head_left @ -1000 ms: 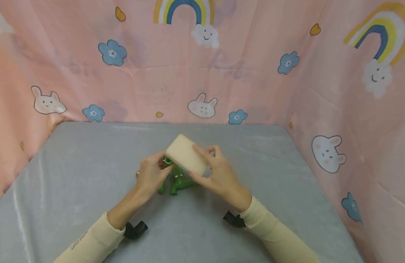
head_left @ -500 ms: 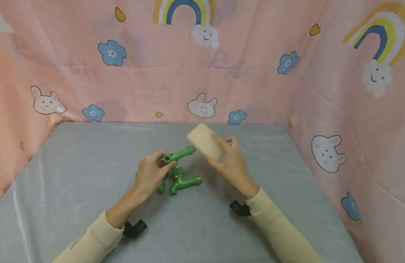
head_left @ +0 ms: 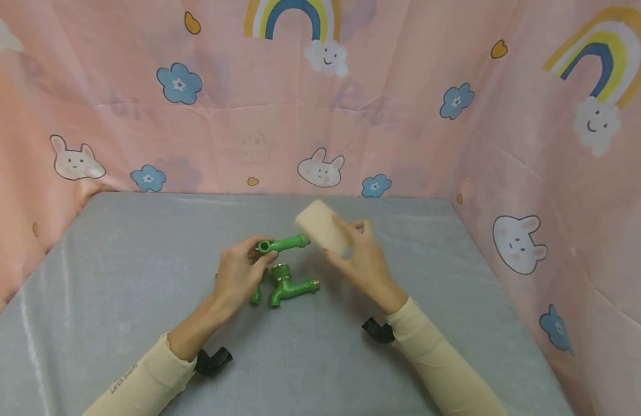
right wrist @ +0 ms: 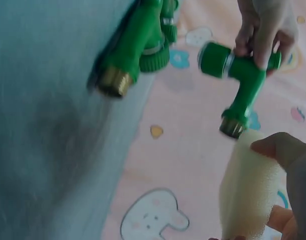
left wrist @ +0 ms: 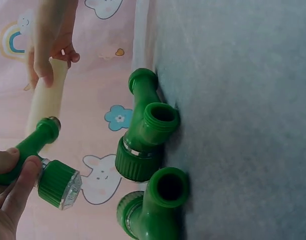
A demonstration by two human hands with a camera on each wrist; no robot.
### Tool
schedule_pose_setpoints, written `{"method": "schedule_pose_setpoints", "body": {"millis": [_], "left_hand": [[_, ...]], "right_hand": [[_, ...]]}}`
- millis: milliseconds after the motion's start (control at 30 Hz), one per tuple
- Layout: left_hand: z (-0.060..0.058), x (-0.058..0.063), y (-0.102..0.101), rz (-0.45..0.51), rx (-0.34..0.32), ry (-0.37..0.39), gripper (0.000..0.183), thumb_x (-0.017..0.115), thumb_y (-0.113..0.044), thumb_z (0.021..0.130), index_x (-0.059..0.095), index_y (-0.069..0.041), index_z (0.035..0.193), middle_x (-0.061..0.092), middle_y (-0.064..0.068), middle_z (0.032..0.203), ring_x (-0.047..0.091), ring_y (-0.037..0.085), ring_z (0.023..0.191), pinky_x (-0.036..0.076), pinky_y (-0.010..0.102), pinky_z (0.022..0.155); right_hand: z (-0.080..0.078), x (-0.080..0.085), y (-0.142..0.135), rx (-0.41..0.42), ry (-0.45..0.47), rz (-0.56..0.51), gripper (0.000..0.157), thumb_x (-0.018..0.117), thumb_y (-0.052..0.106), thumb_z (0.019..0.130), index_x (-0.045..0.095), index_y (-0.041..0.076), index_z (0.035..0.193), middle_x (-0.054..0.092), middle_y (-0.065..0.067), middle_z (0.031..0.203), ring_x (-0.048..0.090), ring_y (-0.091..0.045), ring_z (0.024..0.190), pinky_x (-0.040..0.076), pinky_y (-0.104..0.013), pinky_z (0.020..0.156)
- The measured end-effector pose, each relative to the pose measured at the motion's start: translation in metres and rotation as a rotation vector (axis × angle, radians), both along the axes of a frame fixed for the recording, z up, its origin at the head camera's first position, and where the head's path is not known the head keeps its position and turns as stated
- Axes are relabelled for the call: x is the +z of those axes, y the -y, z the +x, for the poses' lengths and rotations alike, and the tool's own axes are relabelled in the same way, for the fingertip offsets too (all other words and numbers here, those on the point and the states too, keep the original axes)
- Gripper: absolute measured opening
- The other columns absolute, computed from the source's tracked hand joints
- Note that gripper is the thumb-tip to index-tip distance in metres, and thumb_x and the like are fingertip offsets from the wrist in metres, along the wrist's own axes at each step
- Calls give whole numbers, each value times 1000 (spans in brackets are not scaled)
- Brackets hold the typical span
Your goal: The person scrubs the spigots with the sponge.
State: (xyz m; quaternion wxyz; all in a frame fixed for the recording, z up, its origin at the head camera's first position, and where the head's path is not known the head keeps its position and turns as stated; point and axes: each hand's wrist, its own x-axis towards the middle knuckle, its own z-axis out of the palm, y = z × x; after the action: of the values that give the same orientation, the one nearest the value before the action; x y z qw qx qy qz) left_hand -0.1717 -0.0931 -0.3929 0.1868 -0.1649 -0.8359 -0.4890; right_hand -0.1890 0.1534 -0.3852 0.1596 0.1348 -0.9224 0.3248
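My left hand [head_left: 238, 273] grips a green tap [head_left: 288, 244] by its spout end, above the table. The tap's ribbed knob [left wrist: 57, 182] hangs below my fingers in the left wrist view, and its brass-coloured threaded end [right wrist: 233, 125] points toward the sponge in the right wrist view. A cream sponge block [head_left: 320, 226] is pinched between thumb and fingers of my right hand [head_left: 366, 263]. The sponge is close to the tap's threaded end; whether they touch I cannot tell. Below, a second green tap [head_left: 291, 289] stands on the table, with another tap [head_left: 255, 297] partly hidden behind my left hand.
A grey cloth covers the table [head_left: 310, 358]. Pink printed curtains [head_left: 403, 127] rise along its back and sides. Black curved pieces [head_left: 213, 362] show by both wrists.
The sponge has moved right, from over the held tap to beside its threaded end, uncovering the taps. The held tap has tilted slightly nearer level. Both hands keep their hold.
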Motion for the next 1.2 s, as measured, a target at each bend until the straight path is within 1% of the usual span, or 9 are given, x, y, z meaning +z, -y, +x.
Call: {"method": "schedule_pose_setpoints", "body": {"millis": [133, 300, 467, 667, 800, 933, 1033, 1100, 1200], "left_hand": [[-1, 0, 1, -2, -11, -45, 26, 76, 0, 88, 69, 2, 113, 77, 20, 102, 78, 29, 89, 64, 37, 73], [-3, -1, 4, -29, -33, -87, 25, 73, 3, 89, 70, 3, 113, 74, 19, 110, 76, 32, 93, 64, 37, 76], [-5, -2, 7, -9, -33, -61, 25, 73, 4, 88, 71, 3, 113, 61, 19, 114, 71, 33, 98, 63, 32, 82], [-7, -2, 11, -3, -13, -45, 23, 73, 2, 89, 73, -1, 112, 61, 15, 98, 70, 30, 94, 63, 35, 81], [-9, -3, 12, -16, -5, -73, 23, 72, -1, 90, 72, -1, 113, 71, 15, 96, 74, 28, 87, 64, 34, 75], [-11, -1, 11, 14, -13, -84, 22, 69, 1, 93, 70, -1, 115, 77, 17, 100, 76, 26, 82, 64, 37, 76], [-10, 1, 10, 58, -36, -29, 24, 67, 2, 94, 69, -1, 118, 78, 19, 100, 77, 28, 83, 64, 36, 74], [-9, 3, 9, 102, -63, 43, 25, 66, -1, 96, 69, -1, 121, 77, 20, 101, 77, 28, 84, 63, 32, 68], [-7, 5, 9, 231, -115, 179, 31, 67, -5, 96, 66, 1, 127, 75, 25, 107, 78, 24, 87, 63, 30, 66]], "right_hand": [[1, 5, -4, -30, -33, -46, 70, 79, 25, 86, 50, 17, 149, 45, -20, 121, 60, -35, 84, 52, -38, 67], [12, 10, 8, 84, -91, -70, 73, 81, 25, 82, 51, 20, 148, 48, -19, 118, 54, -26, 82, 45, -27, 65], [18, 5, 20, 149, -51, -51, 74, 80, 27, 82, 50, 22, 149, 46, -17, 120, 54, -24, 79, 46, -24, 64], [6, -6, 12, 72, 29, -17, 70, 78, 28, 87, 49, 18, 150, 47, -20, 123, 59, -31, 86, 52, -36, 68], [-5, -9, 0, -5, 69, 21, 70, 75, 33, 90, 47, 17, 152, 46, -22, 125, 61, -34, 92, 56, -44, 72], [-8, -1, -7, -23, 65, -34, 70, 74, 33, 90, 47, 18, 152, 46, -20, 121, 54, -28, 83, 49, -35, 66], [-2, 5, -1, 12, 8, -102, 68, 76, 30, 88, 50, 18, 150, 48, -18, 116, 47, -23, 78, 41, -30, 64], [5, 7, 7, 65, -28, -123, 68, 78, 28, 86, 52, 18, 148, 50, -17, 115, 48, -21, 78, 44, -31, 63], [13, 5, 18, 143, -58, -117, 70, 79, 28, 84, 52, 18, 148, 51, -18, 117, 52, -21, 83, 50, -34, 66]]}}
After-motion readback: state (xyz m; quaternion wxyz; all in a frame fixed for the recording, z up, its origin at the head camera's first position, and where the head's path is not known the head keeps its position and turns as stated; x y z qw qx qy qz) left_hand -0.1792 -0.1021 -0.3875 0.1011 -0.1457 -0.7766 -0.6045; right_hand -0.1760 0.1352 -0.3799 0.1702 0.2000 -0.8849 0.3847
